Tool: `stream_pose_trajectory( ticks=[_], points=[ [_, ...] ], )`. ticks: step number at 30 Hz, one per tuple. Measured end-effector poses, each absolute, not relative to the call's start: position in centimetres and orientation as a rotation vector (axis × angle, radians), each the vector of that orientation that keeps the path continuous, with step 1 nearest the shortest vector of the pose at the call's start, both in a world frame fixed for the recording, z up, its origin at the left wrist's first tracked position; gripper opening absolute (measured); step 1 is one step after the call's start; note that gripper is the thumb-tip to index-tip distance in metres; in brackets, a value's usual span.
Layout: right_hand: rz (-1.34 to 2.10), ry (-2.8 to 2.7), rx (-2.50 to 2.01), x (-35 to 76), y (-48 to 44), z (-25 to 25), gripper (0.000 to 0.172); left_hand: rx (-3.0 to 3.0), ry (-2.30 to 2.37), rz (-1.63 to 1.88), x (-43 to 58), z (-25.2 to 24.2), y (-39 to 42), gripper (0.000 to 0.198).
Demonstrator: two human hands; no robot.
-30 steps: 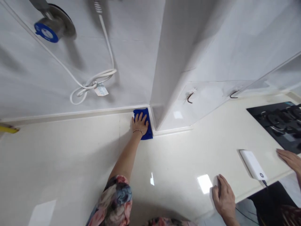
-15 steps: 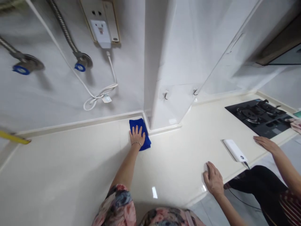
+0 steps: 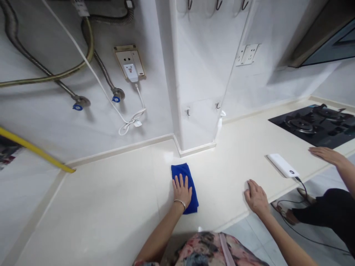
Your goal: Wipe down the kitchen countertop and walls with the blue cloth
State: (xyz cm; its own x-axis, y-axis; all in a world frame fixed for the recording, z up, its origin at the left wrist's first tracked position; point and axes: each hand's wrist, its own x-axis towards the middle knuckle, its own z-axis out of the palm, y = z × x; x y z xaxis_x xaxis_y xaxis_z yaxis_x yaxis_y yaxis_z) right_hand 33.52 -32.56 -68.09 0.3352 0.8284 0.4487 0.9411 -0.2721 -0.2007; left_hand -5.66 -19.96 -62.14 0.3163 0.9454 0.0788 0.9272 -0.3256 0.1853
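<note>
Beneath the spread left hand (image 3: 182, 192) lay the blue cleaning cloth (image 3: 193, 199); wiping the countertop (image 3: 116, 207) was apparently in hand, the next stroke probably requiring even palm pressure. Farther right, the right hand (image 3: 256, 196) rested, grip unclear.

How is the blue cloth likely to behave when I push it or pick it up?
Probably floppy: the blue cloth lies flat, with slightly uneven edges. It looks thin, so likely light. On the glossy countertop it should slide fairly easily, though it might bunch under the spread left hand.
</note>
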Motion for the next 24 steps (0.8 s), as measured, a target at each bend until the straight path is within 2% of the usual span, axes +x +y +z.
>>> stream_pose_trajectory(
  ticks=[4, 9, 13, 17, 21, 24],
  points=[
    [-0.300, -1.554, -2.215, 33.8, -32.5, -67.4, 0.051, 2.511, 1.634, 0.224, -6.0, -61.5, -22.0, 0.067],
    [-0.180, -1.521, -2.324, 33.9, -32.6, -65.8, 0.047, 2.560, 1.472, 0.288, -4.8, -60.1, -21.0, 0.065],
    [-0.230, -1.451, -2.393, 32.8, -32.4, -65.2, 0.045, 2.519, 1.428, 0.271, -4.8, -60.6, -19.7, 0.062],
    [-0.236, -1.419, -2.381, 32.3, -32.4, -65.1, 0.044, 2.390, 1.607, 0.308, -7.0, -60.9, -16.2, 0.078],
    [-0.223, -1.399, -2.327, 32.6, -32.7, -65.1, 0.046, 2.189, 1.910, 0.236, -9.0, -60.4, -10.5, 0.067],
    [-0.190, -1.388, -2.316, 32.9, -33.0, -65.3, 0.049, 2.182, 1.969, 0.186, -9.2, -60.1, -6.5, 0.065]
  ],
)
